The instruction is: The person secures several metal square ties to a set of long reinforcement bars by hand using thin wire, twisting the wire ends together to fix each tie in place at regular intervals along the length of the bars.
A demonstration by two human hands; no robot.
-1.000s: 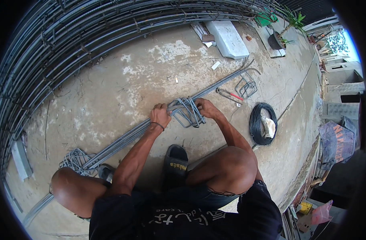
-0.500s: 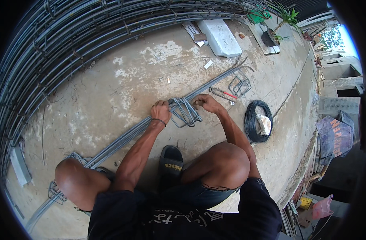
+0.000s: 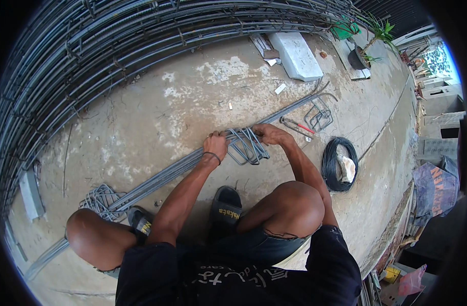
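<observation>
My left hand (image 3: 216, 145) is closed on a cluster of bent square steel stirrups (image 3: 249, 150), which rests across a bundle of long steel bars (image 3: 167, 177) lying diagonally on the concrete. My right hand (image 3: 270, 134) has its fingers curled on the upper right of that cluster, its fingertips partly hidden. Right of it lie a red-handled tool (image 3: 297, 127) and more square steel loops (image 3: 319, 116). A tangle of bent loops (image 3: 98, 201) sits on the bars by my left knee.
Stacked rebar cages (image 3: 91, 30) line the far and left side. A white block (image 3: 294, 56) and potted plant (image 3: 357, 58) stand behind. A black wire coil (image 3: 329, 166) with a pale rock (image 3: 347, 168) lies right, beside debris along the right edge.
Half a second ago my right fingers were a little off the stirrups; now they are against them. My left hand still grips the cluster. The view has shifted slightly.
</observation>
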